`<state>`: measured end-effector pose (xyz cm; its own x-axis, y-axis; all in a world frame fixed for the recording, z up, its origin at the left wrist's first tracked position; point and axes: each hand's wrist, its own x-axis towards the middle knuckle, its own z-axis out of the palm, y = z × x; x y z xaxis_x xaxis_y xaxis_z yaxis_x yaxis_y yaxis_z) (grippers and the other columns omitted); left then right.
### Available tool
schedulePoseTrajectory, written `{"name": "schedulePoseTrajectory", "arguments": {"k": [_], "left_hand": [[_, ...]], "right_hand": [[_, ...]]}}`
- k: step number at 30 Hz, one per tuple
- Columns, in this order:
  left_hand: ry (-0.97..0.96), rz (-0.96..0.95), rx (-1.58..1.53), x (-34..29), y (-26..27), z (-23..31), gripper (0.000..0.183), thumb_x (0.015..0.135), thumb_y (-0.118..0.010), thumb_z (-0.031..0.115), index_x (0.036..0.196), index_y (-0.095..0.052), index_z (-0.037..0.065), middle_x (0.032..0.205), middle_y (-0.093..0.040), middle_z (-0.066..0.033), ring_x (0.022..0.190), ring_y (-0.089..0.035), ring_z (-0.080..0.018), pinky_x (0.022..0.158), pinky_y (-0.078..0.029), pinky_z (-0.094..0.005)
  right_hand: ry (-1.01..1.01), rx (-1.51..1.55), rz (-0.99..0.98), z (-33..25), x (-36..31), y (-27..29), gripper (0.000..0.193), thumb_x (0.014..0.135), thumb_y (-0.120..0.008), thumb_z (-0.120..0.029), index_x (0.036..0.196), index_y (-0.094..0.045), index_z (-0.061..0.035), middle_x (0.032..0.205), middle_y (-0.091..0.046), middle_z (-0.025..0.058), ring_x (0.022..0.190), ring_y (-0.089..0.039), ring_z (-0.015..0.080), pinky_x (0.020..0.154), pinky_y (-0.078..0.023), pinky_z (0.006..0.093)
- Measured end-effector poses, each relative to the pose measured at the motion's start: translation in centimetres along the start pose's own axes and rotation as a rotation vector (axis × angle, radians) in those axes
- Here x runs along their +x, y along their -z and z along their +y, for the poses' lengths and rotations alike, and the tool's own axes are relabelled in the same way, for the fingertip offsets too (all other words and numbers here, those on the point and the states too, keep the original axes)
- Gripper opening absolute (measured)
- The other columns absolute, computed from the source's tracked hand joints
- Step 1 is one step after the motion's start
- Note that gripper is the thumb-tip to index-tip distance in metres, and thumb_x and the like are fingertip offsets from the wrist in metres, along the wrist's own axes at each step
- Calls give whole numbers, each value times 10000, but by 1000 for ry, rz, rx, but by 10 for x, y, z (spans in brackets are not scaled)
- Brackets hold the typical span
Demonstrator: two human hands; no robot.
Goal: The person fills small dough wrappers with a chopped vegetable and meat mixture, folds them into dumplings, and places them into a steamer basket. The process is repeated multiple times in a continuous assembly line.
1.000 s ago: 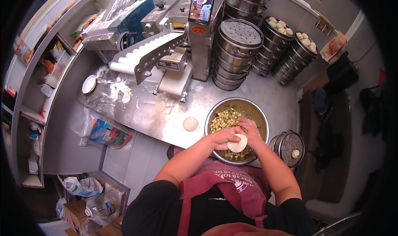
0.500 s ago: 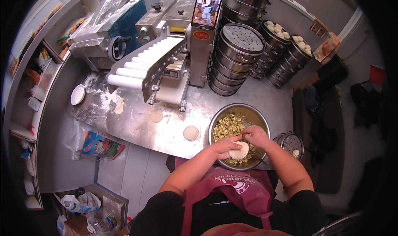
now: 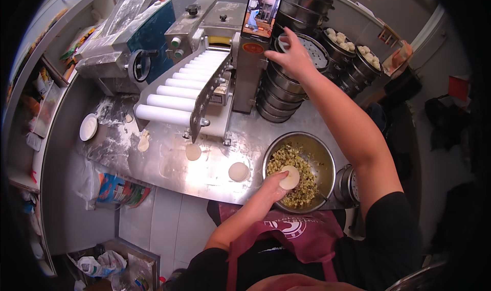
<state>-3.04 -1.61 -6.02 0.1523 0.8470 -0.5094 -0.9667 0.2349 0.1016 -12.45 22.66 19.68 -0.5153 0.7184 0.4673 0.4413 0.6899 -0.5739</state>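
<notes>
My left hand (image 3: 273, 186) holds a round dough wrapper (image 3: 290, 177) over a steel bowl (image 3: 323, 155). Chopped yellow-green filling (image 3: 302, 191) lies in the bowl. My right arm reaches far forward, and my right hand (image 3: 292, 57) is raised with its fingers apart and nothing in them. It is close to the lower right of a phone (image 3: 262, 15) with a lit screen, in front of a stack of steel steamers (image 3: 280, 86). I cannot tell whether a fingertip touches anything. Left of the bowl, a small stack of round wrappers (image 3: 239, 172) sits on the steel table (image 3: 215, 181).
A dough machine (image 3: 169, 102) with white rollers stands on the table. One wrapper (image 3: 193, 152) lies before it. Flour and dough scraps (image 3: 143, 141) are scattered near a white bowl (image 3: 88, 127). Steamers with buns (image 3: 338, 39) stand at the back right; another steamer (image 3: 348, 186) is beside the bowl.
My right hand has left the bowl and swung up and forward to the phone and steamers. My left hand still holds the wrapper over the filling. The phone's picture has changed.
</notes>
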Motion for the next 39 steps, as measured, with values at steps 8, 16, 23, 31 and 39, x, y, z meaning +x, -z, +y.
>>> {"name": "schedulePoseTrajectory", "arguments": {"k": [8, 16, 23, 31, 39], "left_hand": [[29, 63, -170, -1, 6, 6, 388, 916, -455, 79, 1277, -413, -56, 1257, -523, -242, 1181, -516, -403, 1014, -432, -546], [134, -17, -162, -12, 0, 3, 412, 914, -440, 95, 1297, -384, -46, 1302, -477, -260, 1214, -476, -428, 1024, -393, -625], [116, -26, -181, -8, 0, -5, 432, 908, -437, 98, 1305, -376, -59, 1314, -468, -263, 1223, -469, -429, 1025, -393, -619], [52, -103, -165, -6, 10, -10, 527, 819, -395, 10, 1334, -339, -88, 1339, -427, -276, 1243, -441, -446, 1038, -391, -600], [67, 41, -200, -6, 0, -10, 460, 918, -386, 119, 1343, -357, -55, 1319, -478, -264, 1218, -483, -430, 1023, -410, -580]], "right_hand": [[7, 303, -129, -10, 40, -27, 726, 713, -798, -61, 1340, -433, -32, 1234, -591, 68, 1135, -550, 179, 1007, -406, 315], [4, 646, -242, 18, 61, -31, 604, 697, -777, -38, 1243, -518, -26, 1162, -630, 76, 1071, -584, 169, 965, -437, 316], [16, 683, -303, 19, 66, -28, 633, 699, -767, -3, 1269, -494, -21, 1187, -612, 79, 1103, -566, 180, 998, -408, 324], [-239, 875, -315, 5, 80, -14, 536, 781, -734, -167, 1262, -521, -60, 1203, -604, 68, 1182, -503, 210, 1033, -332, 413], [-481, 918, -19, 17, 56, 29, 385, 847, -677, -464, 1056, -631, -143, 1025, -575, -29, 1018, -478, 130, 952, -359, 386]]}}
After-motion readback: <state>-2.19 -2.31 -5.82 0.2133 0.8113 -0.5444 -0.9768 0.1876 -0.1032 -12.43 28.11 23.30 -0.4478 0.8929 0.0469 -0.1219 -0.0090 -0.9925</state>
